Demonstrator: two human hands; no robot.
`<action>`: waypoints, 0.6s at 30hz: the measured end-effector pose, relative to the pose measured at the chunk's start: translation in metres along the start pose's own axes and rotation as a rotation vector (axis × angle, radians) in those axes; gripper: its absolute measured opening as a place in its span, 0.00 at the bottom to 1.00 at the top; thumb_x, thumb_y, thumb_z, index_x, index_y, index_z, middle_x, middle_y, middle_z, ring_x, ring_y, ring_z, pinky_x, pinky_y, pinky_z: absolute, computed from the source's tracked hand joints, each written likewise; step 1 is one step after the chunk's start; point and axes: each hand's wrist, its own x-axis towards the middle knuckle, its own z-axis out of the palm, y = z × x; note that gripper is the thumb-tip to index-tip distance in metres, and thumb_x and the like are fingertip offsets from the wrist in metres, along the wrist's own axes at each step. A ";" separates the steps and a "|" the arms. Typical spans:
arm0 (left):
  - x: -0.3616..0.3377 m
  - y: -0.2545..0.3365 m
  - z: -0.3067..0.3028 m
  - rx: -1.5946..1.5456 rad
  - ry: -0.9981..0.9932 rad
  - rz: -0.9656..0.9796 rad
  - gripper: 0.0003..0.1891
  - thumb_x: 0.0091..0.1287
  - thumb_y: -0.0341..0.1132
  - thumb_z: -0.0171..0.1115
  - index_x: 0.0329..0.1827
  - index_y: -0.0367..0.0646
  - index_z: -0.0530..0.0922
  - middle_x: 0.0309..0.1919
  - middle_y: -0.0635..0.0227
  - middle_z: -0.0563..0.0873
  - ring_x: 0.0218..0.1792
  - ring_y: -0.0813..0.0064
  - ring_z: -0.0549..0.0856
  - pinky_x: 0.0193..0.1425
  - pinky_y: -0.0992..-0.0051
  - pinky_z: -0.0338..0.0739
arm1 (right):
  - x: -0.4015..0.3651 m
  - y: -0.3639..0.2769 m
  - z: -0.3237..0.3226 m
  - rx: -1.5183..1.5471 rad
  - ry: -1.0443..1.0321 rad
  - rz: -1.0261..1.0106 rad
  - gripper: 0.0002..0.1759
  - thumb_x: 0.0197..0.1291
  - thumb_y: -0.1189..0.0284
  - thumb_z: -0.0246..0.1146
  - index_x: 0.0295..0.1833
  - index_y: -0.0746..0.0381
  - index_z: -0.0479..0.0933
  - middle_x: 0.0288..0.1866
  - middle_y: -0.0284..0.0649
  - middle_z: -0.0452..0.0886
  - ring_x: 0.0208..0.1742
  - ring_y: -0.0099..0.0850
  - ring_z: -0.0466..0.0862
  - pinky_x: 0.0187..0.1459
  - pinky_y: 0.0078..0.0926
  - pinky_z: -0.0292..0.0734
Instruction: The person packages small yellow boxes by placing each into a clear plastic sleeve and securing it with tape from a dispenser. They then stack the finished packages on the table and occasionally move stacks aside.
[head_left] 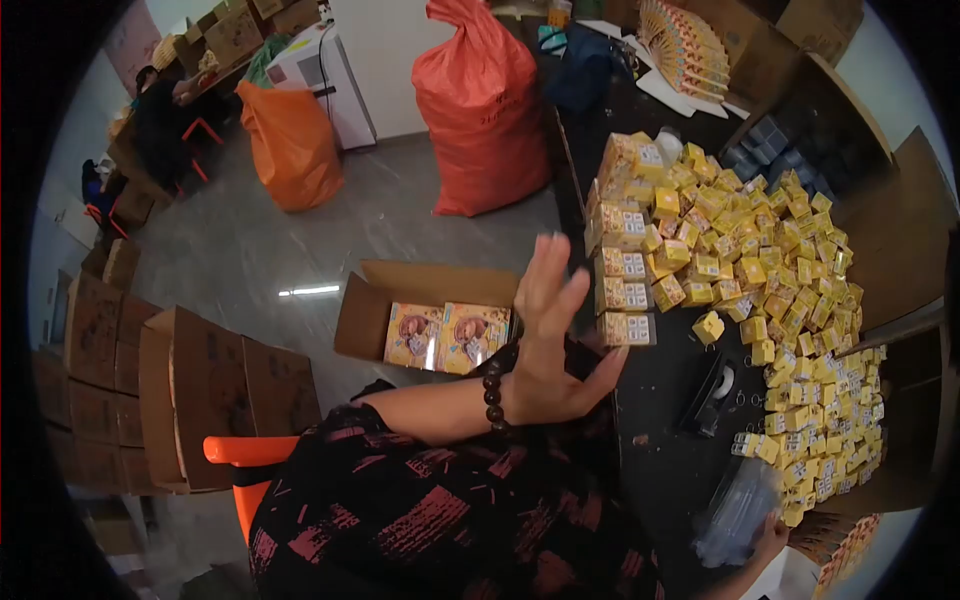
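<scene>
The person's left hand (550, 345) is raised at the left edge of the black worktop (655, 420), a dark beaded bracelet (492, 396) round its wrist. Its grip is spread: the fingers point up, close to one another, and the thumb stands away from them, its tip right by the nearest of the stacked packs (625, 329). Whether it touches that pack I can't tell from here. These packs, yellow and white, run in a row along the worktop's left edge, well away from the right hand (770, 541).

That right hand is at the near right, by some blurred clear plastic (738, 515); I can't make out how its grip closes, or whether it holds the plastic. Beside it lies a great heap of small yellow boxes (755, 250), spreading from the far part of the worktop down the right side. One yellow box (708, 327) sits a little apart, near a black tape dispenser (712, 395) and a few metal rings (748, 398).

Left of the worktop, an open carton (375, 283) on the floor holds two printed packages (473, 335) side by side. Farther off stand a red sack (480, 115) and an orange bag (290, 145). At the far left, another person in dark clothes (158, 125) sits by a table.
</scene>
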 end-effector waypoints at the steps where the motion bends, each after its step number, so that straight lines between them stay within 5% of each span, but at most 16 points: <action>1: 0.008 0.002 0.000 -0.165 -0.012 -0.228 0.43 0.56 0.27 0.64 0.73 0.32 0.50 0.74 0.40 0.47 0.76 0.45 0.46 0.75 0.57 0.43 | 0.008 0.015 -0.002 0.037 0.005 -0.042 0.21 0.55 0.59 0.71 0.36 0.65 0.72 0.32 0.36 0.73 0.31 0.29 0.71 0.36 0.29 0.69; 4: 0.009 -0.019 -0.002 -0.003 -0.032 -0.348 0.43 0.57 0.28 0.64 0.73 0.31 0.50 0.74 0.40 0.47 0.76 0.45 0.46 0.75 0.56 0.43 | -0.008 -0.016 0.003 -0.429 0.283 -0.085 0.24 0.54 0.52 0.69 0.38 0.63 0.74 0.31 0.38 0.77 0.32 0.34 0.75 0.36 0.35 0.72; 5: 0.007 -0.012 -0.002 0.084 -0.025 -0.208 0.42 0.57 0.28 0.64 0.74 0.34 0.51 0.74 0.41 0.47 0.76 0.47 0.47 0.75 0.57 0.43 | -0.013 -0.023 0.008 -0.418 0.291 -0.086 0.24 0.54 0.52 0.69 0.38 0.63 0.74 0.31 0.38 0.77 0.32 0.34 0.75 0.36 0.35 0.72; 6: 0.006 -0.009 -0.001 0.079 -0.025 -0.201 0.42 0.57 0.28 0.64 0.74 0.34 0.51 0.74 0.41 0.47 0.76 0.47 0.47 0.75 0.57 0.43 | -0.023 -0.029 0.009 -0.378 0.246 -0.068 0.24 0.54 0.52 0.69 0.39 0.63 0.74 0.32 0.39 0.77 0.33 0.35 0.75 0.37 0.36 0.72; 9: -0.013 -0.017 0.021 -0.250 -0.188 -0.625 0.40 0.57 0.30 0.64 0.74 0.44 0.57 0.74 0.48 0.51 0.75 0.49 0.52 0.74 0.57 0.47 | -0.044 -0.059 0.026 -0.238 0.090 -0.045 0.25 0.54 0.52 0.69 0.41 0.63 0.74 0.35 0.40 0.77 0.36 0.36 0.75 0.39 0.37 0.71; 11: -0.028 -0.017 0.036 -0.138 -0.332 -0.440 0.34 0.58 0.31 0.63 0.70 0.42 0.62 0.70 0.50 0.61 0.72 0.50 0.57 0.73 0.57 0.50 | -0.040 -0.099 0.069 -0.106 -0.050 -0.088 0.25 0.54 0.52 0.69 0.43 0.63 0.73 0.37 0.40 0.76 0.38 0.37 0.74 0.41 0.37 0.70; 14: -0.044 0.008 0.052 -0.648 -0.602 -0.185 0.22 0.62 0.32 0.61 0.60 0.39 0.72 0.60 0.53 0.72 0.62 0.52 0.71 0.66 0.60 0.65 | -0.051 -0.168 0.155 0.081 -0.354 -0.178 0.26 0.53 0.53 0.69 0.45 0.62 0.73 0.40 0.41 0.76 0.41 0.38 0.74 0.43 0.38 0.70; 16: -0.054 0.024 0.070 -0.979 -0.754 -0.320 0.23 0.63 0.34 0.61 0.61 0.38 0.72 0.61 0.52 0.71 0.63 0.52 0.70 0.66 0.60 0.65 | -0.067 -0.201 0.188 0.185 -0.521 -0.214 0.26 0.53 0.53 0.69 0.46 0.62 0.73 0.41 0.42 0.75 0.43 0.39 0.74 0.45 0.39 0.69; 18: -0.061 0.030 0.080 -0.900 -0.784 -0.303 0.25 0.64 0.36 0.62 0.63 0.36 0.70 0.63 0.50 0.67 0.65 0.52 0.68 0.67 0.61 0.65 | -0.074 -0.230 0.194 0.279 -0.628 -0.245 0.27 0.53 0.53 0.69 0.48 0.62 0.72 0.43 0.42 0.75 0.44 0.40 0.73 0.46 0.40 0.69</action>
